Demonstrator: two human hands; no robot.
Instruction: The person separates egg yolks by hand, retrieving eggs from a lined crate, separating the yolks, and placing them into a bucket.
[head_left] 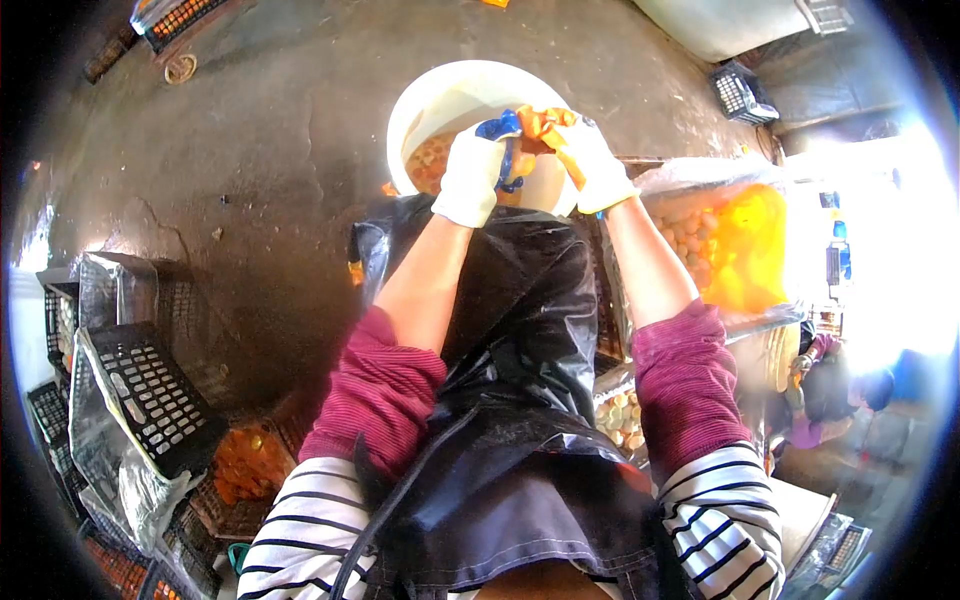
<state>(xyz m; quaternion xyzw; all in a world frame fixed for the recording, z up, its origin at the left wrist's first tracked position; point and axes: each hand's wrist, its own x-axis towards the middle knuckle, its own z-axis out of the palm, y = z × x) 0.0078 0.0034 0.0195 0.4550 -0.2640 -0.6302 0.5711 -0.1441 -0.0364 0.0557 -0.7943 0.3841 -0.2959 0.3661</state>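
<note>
My left hand, in a white glove with blue fingers, and my right hand, in a white glove with orange fingers, meet over a white tub. Both hands are closed, fingertips nearly touching. A small orange-brown piece shows between them, its kind unclear; the fingers partly hide it. Inside the tub, below my left hand, lie several small orange-pink pieces. Part of the tub is hidden by my hands and the black apron over my lap.
To the right stands a plastic-lined crate of pale round pieces, glaring yellow-orange on one side. Black crates are stacked at left, beside a crate of orange pieces. Another person is at far right.
</note>
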